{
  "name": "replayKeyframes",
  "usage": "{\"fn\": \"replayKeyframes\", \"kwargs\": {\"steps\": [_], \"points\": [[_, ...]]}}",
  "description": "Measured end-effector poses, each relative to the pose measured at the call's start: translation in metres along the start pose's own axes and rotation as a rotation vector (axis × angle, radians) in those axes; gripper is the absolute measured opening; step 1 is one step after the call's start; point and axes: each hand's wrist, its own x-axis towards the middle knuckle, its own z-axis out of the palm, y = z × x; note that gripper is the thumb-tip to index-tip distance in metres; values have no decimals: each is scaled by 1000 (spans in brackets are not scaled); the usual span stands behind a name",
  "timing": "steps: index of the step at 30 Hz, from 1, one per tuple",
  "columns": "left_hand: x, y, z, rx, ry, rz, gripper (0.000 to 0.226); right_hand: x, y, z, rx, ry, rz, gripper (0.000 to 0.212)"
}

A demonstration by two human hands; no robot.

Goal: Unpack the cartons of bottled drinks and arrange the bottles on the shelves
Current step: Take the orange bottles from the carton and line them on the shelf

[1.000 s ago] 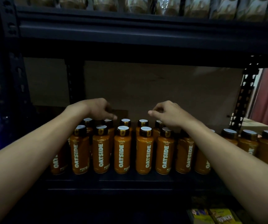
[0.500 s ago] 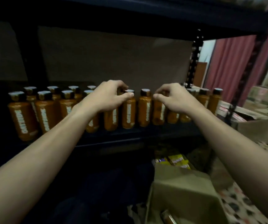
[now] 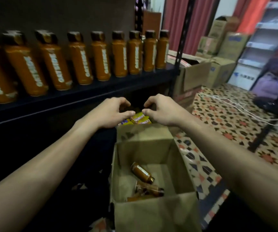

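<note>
Orange Oatside bottles [image 3: 101, 56] with dark caps stand in a row on the dark shelf [image 3: 84, 95] at upper left. Below, an open brown carton [image 3: 143, 148] sits on the floor with its flaps up. Two bottles lie on their sides inside it, one higher [image 3: 142, 172] and one lower [image 3: 150, 190]; a third shows partly at the near wall. My left hand [image 3: 113, 113] and my right hand [image 3: 161, 111] hover side by side above the carton's far flap, below the shelf edge. Their fingers are loosely curled and hold nothing.
Yellow snack packs [image 3: 140, 118] lie on the lower shelf just under my hands. The rack's black upright [image 3: 181, 30] stands right of the bottles. More cartons [image 3: 191, 76] crowd the patterned floor at right, along with a white cable [image 3: 235, 106] and a dark stand base [image 3: 272, 104].
Both hands left the bottle caps on the shelf and dropped below the shelf edge, over the carton. The view swung down and right, bringing the carton's inside into sight.
</note>
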Motion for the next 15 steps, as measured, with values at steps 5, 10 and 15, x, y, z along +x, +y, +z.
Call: {"fn": "replayKeyframes", "kwargs": {"steps": [5, 10, 15], "points": [[33, -10, 71, -17, -203, -42, 49, -11, 59, 50, -33, -139, 155, 38], [51, -26, 139, -30, -381, -93, 51, -17, 106, 103, -100, -296, 273, 41], [57, -47, 201, -2, -541, -148, 54, -20, 143, 157, -77, -494, 372, 31]]}}
